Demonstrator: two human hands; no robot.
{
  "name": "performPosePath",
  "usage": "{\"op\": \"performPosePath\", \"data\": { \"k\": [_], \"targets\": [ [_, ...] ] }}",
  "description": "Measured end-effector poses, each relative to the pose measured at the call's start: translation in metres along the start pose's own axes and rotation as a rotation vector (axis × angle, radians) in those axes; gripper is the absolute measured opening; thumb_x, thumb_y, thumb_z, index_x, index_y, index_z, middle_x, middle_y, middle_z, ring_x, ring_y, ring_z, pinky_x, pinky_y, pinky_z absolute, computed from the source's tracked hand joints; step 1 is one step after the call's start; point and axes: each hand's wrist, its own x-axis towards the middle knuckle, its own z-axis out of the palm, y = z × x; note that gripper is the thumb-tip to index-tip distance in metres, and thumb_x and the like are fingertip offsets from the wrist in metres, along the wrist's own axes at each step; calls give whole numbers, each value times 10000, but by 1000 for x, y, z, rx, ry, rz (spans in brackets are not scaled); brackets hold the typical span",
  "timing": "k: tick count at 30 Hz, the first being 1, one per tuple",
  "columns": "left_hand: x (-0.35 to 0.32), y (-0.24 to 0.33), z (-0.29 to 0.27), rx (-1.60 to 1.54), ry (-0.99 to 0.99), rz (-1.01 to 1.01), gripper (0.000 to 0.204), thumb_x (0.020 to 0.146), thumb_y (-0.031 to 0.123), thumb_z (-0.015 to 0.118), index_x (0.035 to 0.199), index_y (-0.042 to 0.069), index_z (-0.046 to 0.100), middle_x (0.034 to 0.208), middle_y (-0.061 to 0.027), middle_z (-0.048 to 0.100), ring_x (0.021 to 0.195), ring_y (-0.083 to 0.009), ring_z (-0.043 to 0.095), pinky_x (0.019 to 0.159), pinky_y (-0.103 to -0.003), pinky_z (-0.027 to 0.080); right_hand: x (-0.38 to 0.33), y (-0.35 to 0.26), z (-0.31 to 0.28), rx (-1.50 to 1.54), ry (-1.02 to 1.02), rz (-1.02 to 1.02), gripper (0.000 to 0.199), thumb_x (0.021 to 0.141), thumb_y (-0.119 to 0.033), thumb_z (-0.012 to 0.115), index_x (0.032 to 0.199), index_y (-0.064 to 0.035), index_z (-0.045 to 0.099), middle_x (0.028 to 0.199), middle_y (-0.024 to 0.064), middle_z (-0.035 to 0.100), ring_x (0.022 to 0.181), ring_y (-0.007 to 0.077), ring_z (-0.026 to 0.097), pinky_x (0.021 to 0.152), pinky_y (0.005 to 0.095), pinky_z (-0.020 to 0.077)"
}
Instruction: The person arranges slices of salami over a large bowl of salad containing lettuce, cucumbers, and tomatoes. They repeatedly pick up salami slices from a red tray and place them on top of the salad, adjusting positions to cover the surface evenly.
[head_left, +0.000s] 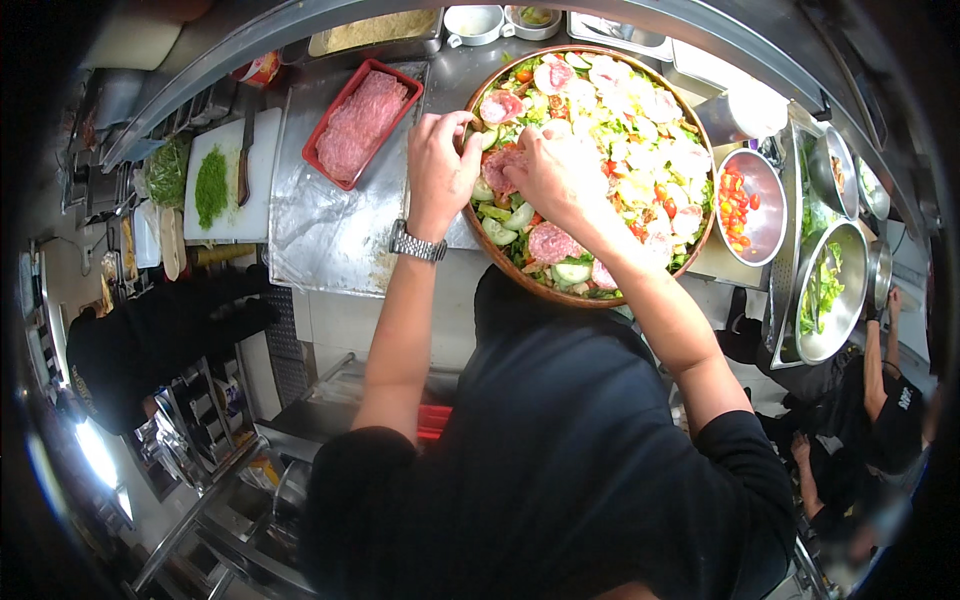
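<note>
A large round wooden bowl (533, 284) is full of salad (640, 165): leafy greens, cucumber slices, cherry tomatoes and thin pink slices of cured meat. My right hand (562, 178) is over the bowl's left part, its fingers pinched on a meat slice (507, 168) that lies against the salad. At the bowl's left rim is my left hand (442, 172), thumb and fingertips drawn together; whatever they hold is too small to make out. Left of that hand, a red tray (402, 117) carries a stack of the same sliced meat (358, 128).
Farther left, a white cutting board (228, 225) bears chopped green herbs (212, 188) and a knife (245, 165). Metal bowls of tomatoes (735, 205) and greens (822, 290) stand at right. Other people in dark clothes (160, 340) work at both sides. A shelf edge crosses above.
</note>
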Motion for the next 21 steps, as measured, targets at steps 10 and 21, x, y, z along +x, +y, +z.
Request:
{"op": "performPosePath", "data": {
  "k": [10, 21],
  "targets": [
    [19, -21, 5, -81, -106, 125, 247, 891, 63, 643, 1109, 102, 751, 993, -122, 620, 962, -294, 604, 906, -388, 492, -6, -3, 17, 281, 15, 48, 305, 849, -96, 717, 1139, -93, 621, 883, 138, 680, 876, 326, 686, 790, 437, 546],
    [33, -23, 3, -144, -196, 109, 244, 916, 100, 633, 1114, 125, 773, 988, -102, 617, 944, -251, 608, 848, -360, 512, -2, 5, 10, 664, 29, 95, 306, 832, 3, 740, 1114, -37, 626, 944, 99, 616, 854, 219, 651, 785, 347, 560]
  ]
}}
